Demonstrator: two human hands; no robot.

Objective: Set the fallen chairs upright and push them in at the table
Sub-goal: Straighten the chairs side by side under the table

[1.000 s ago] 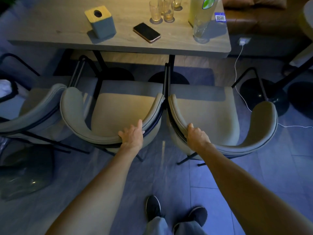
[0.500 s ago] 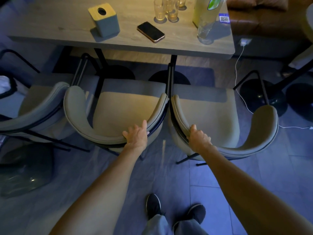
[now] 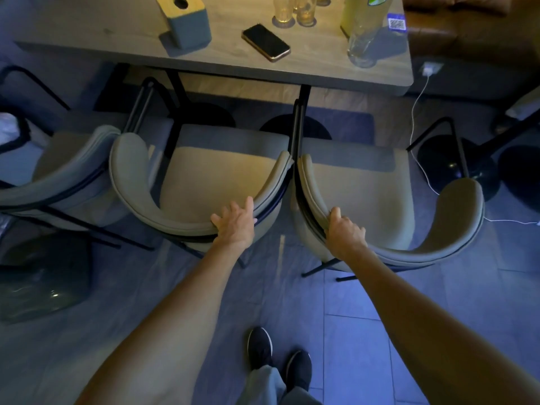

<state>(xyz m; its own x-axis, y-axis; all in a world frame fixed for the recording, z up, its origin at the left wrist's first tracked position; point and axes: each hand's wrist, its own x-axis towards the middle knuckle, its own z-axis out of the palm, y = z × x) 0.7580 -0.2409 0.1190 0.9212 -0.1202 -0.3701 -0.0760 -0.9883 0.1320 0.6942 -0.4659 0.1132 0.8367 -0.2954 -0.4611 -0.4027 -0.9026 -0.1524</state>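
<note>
Two bare arms reach up from the bottom of the frame to a pair of grey upholstered chairs standing upright side by side at a wooden table [image 3: 321, 68]. The left hand [image 3: 235, 226] lies on the curved backrest of the middle chair [image 3: 216, 176], just left of centre, palm down and fingers spread over the rim rather than curled around it. The right hand [image 3: 346, 232] wraps over the backrest of the right chair [image 3: 365, 194], right of centre, fingers closed around its top edge. The two chairs' inner arms touch, or very nearly, at mid-frame; their front edges sit near the table's near edge, and shadow makes it hard to tell how far under they reach. A third chair [image 3: 67, 171] of the same kind stands at left of frame, upright, its backrest overlapping the middle chair's arm.

On the tabletop across the top of the frame are a grey tissue box [image 3: 187, 21] with a yellow lid, a dark phone [image 3: 266, 42] lying flat, several small glasses [image 3: 295, 13], and a clear bottle [image 3: 362, 39]. A white charging cable [image 3: 418, 118] trails down the floor at the right. The person's dark shoes [image 3: 277, 355] show on the tiled floor at bottom centre.
</note>
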